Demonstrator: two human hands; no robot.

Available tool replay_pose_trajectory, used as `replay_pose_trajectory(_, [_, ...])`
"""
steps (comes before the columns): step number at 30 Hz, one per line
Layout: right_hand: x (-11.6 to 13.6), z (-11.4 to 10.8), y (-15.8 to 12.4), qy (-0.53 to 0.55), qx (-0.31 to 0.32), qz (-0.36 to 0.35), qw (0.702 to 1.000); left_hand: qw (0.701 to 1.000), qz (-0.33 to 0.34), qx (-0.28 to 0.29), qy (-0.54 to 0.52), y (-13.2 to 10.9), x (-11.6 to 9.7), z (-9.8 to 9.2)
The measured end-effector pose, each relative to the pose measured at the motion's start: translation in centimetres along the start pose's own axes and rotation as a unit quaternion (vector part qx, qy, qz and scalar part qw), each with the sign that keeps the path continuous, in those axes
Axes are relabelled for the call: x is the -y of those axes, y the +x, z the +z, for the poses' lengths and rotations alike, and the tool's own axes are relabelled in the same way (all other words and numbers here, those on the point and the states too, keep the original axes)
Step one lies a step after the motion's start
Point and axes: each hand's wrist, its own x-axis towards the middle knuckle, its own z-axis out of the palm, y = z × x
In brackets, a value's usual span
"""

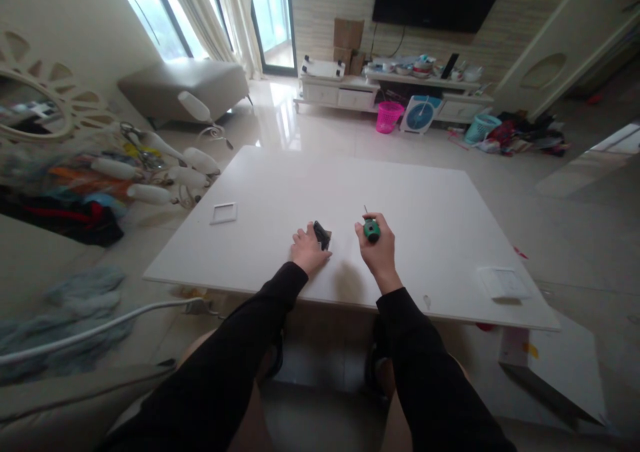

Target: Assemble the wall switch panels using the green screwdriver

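My left hand (307,249) rests on the white table (280,192), its fingers closed around a small dark part (322,235) that it holds upright against the tabletop. My right hand (379,247) is a short way to the right, fisted around a green-handled screwdriver (371,229). The screwdriver's thin shaft points up and away from me. Both forearms wear black sleeves. A white square frame (223,213) lies flat to the left of my left hand. A white switch plate (503,283) lies near the table's front right corner.
A chandelier with white lamp arms (165,165) and a heap of clutter sit on the floor to the left. A white cable (100,325) runs across the lower left. Beyond the table are a TV stand (390,89), a pink basket (389,117) and a grey ottoman (185,85).
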Motion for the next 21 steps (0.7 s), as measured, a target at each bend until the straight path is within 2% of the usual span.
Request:
replay_pose_trajectory(4, [0.0,0.0,0.3,0.005,-0.005,-0.001,1.000,0.998,0.026,0.053,-0.029,-1.0,-2.4,2.1])
replay_pose_trajectory(6, [0.0,0.1,0.4,0.009,-0.011,0.003,1.000,0.995,0.027,0.088,-0.046,-0.6,-2.5,1.8])
replay_pose_trajectory(8, [0.0,0.2,0.5,0.018,-0.015,0.006,1.000,0.994,0.026,0.081,-0.065,0.4,-1.7,0.6])
replay_pose_trajectory(11, [0.0,0.1,0.7,0.036,-0.018,0.013,0.999,0.998,-0.028,0.016,-0.062,2.6,1.2,-2.4])
replay_pose_trajectory(16, [0.2,-0.6,1.0,0.073,-0.019,0.018,0.997,0.985,-0.171,-0.036,-0.012,5.1,9.2,-6.7])
replay_pose_trajectory(18, [0.3,-0.8,1.1,0.082,-0.024,0.017,0.996,0.979,-0.195,-0.049,0.016,5.7,12.1,-7.8])
replay_pose_trajectory(21, [0.2,-1.0,1.3,0.100,-0.035,0.023,0.994,0.977,-0.199,-0.061,0.054,6.6,15.1,-9.1])
